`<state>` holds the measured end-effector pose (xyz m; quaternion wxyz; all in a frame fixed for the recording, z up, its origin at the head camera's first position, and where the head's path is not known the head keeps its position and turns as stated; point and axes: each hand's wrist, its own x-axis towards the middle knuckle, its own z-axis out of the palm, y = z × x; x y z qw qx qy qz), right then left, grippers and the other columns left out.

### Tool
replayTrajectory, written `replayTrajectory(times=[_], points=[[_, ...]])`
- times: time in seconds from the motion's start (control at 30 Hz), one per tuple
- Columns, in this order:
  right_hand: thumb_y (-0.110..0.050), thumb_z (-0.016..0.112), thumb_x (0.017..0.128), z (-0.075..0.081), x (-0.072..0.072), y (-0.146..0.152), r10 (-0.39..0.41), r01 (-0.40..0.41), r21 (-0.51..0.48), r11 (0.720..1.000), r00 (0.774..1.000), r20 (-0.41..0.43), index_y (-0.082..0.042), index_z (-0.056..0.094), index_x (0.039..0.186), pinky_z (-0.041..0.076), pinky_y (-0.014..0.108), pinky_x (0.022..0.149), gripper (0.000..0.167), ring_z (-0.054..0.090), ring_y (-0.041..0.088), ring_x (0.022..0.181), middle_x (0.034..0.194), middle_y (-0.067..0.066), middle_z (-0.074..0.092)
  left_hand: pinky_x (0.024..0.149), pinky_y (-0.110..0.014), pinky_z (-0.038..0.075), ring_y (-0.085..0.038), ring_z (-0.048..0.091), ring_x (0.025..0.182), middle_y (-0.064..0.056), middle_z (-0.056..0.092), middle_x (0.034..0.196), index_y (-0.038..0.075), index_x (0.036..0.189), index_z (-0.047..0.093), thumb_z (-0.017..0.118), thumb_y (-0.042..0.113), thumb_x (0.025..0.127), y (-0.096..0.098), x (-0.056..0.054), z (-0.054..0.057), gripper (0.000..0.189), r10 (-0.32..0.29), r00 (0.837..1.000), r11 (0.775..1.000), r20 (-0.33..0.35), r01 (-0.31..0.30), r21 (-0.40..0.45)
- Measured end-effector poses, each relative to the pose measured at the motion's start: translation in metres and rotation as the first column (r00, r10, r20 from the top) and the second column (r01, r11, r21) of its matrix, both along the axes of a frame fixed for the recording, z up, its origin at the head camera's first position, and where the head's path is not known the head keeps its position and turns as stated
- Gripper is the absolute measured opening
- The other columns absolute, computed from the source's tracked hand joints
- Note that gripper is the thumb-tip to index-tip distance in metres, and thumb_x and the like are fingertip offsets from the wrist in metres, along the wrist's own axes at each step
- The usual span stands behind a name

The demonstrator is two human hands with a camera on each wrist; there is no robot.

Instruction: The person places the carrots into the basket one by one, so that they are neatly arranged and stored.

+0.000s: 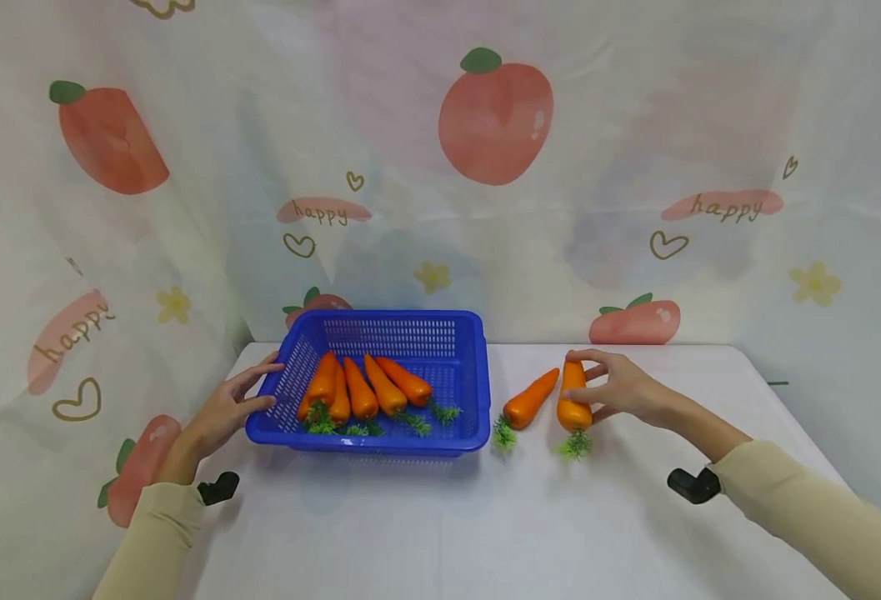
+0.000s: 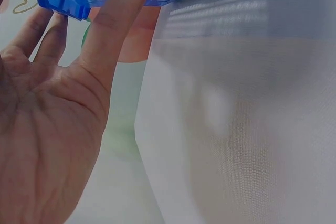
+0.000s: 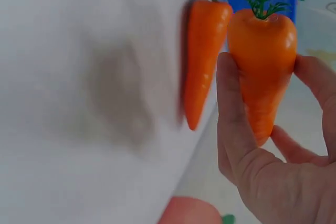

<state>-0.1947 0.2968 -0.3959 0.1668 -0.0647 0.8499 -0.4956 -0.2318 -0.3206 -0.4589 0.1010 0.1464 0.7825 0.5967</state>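
Observation:
My right hand (image 1: 623, 387) pinches an orange carrot (image 1: 575, 400) with a green leafy top between thumb and fingers. In the right wrist view this carrot (image 3: 262, 51) appears raised, its leaves upward in the picture. Just left of it, another carrot (image 1: 532, 400) lies on the white table. A blue perforated basket (image 1: 478, 375) holds several carrots (image 1: 361, 392), their leafy tops towards me. At the basket's left rim, my left hand (image 1: 218, 412) touches the side with fairly straight fingers and thumb. The left wrist view shows that thumb (image 2: 113, 24) against the blue side; some fingertips are hidden there.
The white table (image 1: 440, 525) reaches to a printed cloth backdrop (image 1: 410, 250) with fruit, hearts and lettering. Cloth also hangs close on the left side (image 1: 5, 333). A black wrist device (image 1: 218, 487) is worn at the left sleeve, another black device (image 1: 693, 485) at the right.

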Motion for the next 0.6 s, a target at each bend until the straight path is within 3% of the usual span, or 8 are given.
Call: replayTrajectory(times=[0.17,0.33,0.6], points=[[-0.019,0.08,0.091,0.028,-0.004,0.012,0.057,-0.058,-0.011,0.998,0.996,-0.062,-0.001,0.032,0.158,0.063,0.047,0.075,0.083,0.07,0.034,0.096,0.144,0.036,0.039,0.091,-0.036,0.059,-0.051,0.013,0.152,-0.003,0.008,0.174,0.007,0.157,0.039,0.062,0.014,0.103,0.0,0.0,-0.001,0.06,-0.009,1.0,1.0,-0.005,0.009,-0.001],[-0.016,0.078,0.092,0.05,-0.007,0.021,0.085,-0.088,-0.022,0.996,0.991,-0.107,-0.003,0.032,0.158,0.063,0.046,0.078,0.081,0.064,0.039,0.11,0.146,0.033,0.04,0.09,-0.037,0.059,-0.051,0.016,0.152,-0.002,0.006,0.174,0.006,0.157,0.038,0.062,0.013,0.103,0.0,0.001,-0.001,0.06,-0.019,1.0,1.0,0.021,0.018,0.017],[-0.016,0.075,0.095,0.071,-0.01,0.026,0.093,-0.097,-0.019,0.995,0.982,-0.162,-0.007,0.033,0.158,0.062,0.046,0.08,0.076,0.065,0.035,0.11,0.148,0.031,0.037,0.089,-0.037,0.06,-0.051,0.018,0.15,-0.006,0.005,0.173,0.006,0.156,0.038,0.061,0.012,0.102,0.0,-0.001,0.002,0.059,-0.021,1.0,0.999,0.011,0.021,0.026]])
